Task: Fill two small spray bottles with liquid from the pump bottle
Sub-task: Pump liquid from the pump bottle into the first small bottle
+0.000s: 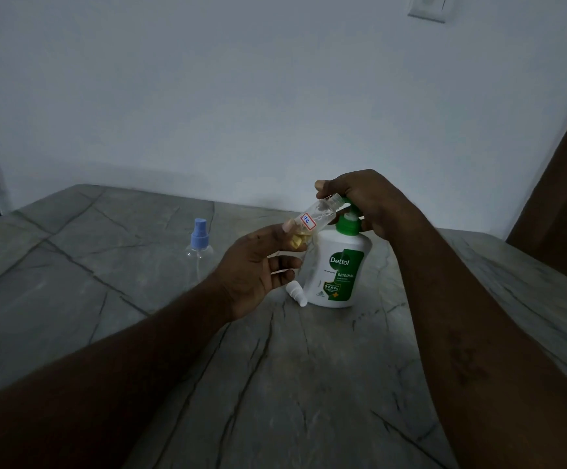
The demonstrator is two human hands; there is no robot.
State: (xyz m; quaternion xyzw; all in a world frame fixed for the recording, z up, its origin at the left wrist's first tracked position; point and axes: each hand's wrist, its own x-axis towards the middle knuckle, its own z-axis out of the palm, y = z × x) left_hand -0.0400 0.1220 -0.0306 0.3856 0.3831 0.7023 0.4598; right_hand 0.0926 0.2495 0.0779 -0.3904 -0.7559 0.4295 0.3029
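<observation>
Left hand [255, 265]: we find it raised over the table [275, 384], thumb and fingers closed on the lower end of a small clear bottle [314, 221], the other fingers spread loosely below. Clear bottle: uncapped, tilted with its open threaded neck up and to the right, right at the pump spout; a little yellowish liquid sits at its lower end, by the fingertips; a white sticker with a red border and blue writing is on its side. Right hand [363, 201]: we find it on top of the pump bottle [338, 265], closed over the green pump head, thumb reaching out above the clear bottle's neck. Pump bottle: white with a green collar and a green Dettol label, upright on the table, just right of the left hand and under the right one. White cap [297, 292]: lying on its side on the table, just beside the pump bottle's base, below the left hand's fingers. Second bottle [200, 252]: clear, with a blue spray top on, upright on the table, well left of both hands. Table: grey, stone-patterned with dark veins. Wall [241, 96]: plain, pale, behind the table.
</observation>
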